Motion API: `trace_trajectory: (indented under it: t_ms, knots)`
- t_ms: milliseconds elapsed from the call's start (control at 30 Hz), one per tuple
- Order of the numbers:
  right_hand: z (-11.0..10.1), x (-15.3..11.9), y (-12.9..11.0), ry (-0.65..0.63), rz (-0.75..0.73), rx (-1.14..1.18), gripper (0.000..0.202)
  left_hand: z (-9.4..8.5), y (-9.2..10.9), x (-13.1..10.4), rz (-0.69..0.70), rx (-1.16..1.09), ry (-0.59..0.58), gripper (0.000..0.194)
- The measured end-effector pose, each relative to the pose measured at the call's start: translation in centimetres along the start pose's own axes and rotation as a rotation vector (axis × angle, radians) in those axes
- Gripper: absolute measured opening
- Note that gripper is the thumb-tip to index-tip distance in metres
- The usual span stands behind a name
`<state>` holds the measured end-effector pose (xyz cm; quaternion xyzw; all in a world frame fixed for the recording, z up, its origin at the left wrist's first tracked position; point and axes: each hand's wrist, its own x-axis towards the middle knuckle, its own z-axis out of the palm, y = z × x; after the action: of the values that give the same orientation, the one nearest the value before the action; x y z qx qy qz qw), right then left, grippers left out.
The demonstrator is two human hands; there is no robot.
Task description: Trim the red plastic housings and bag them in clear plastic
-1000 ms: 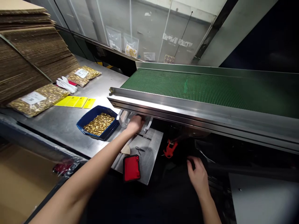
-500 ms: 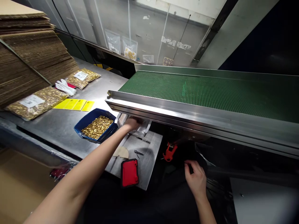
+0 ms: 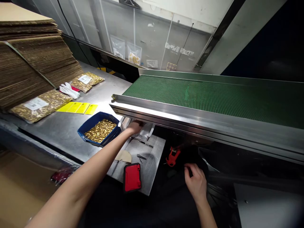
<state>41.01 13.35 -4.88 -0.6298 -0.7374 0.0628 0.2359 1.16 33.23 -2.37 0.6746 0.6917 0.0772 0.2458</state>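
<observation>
My left hand reaches into a clear plastic tray or bag under the near edge of the conveyor; its fingers are hidden there. To its left stands a blue bin with small gold-coloured pieces. My right hand rests over my dark clothing, its fingers curled with thumb and fingertips close together; whether anything is between them is too small to tell. An orange-red tool lies just left of it. A red and black case sits on the table's front corner.
The green conveyor with metal side rails crosses above the table. Stacked cardboard, bags of gold pieces, white gloves and yellow labels are at the left. Clippers lie near the case.
The view has shifted slightly, so the scene sits a little lower and further right. My right hand has moved slightly left. My left hand stays at the plastic under the conveyor.
</observation>
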Motion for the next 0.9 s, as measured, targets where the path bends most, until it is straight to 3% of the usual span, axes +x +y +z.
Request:
trace_trajectory:
  t_ms: [433,900]
  knots:
    - [0.1,0.0,0.1,-0.009,-0.029,-0.032,0.024,-0.1,-0.2,-1.0,0.010,0.030,-0.091,0.032]
    - [0.6,0.0,0.4,-0.001,-0.069,-0.056,0.020,-1.4,0.6,-0.4,-0.173,-0.108,-0.010,0.034]
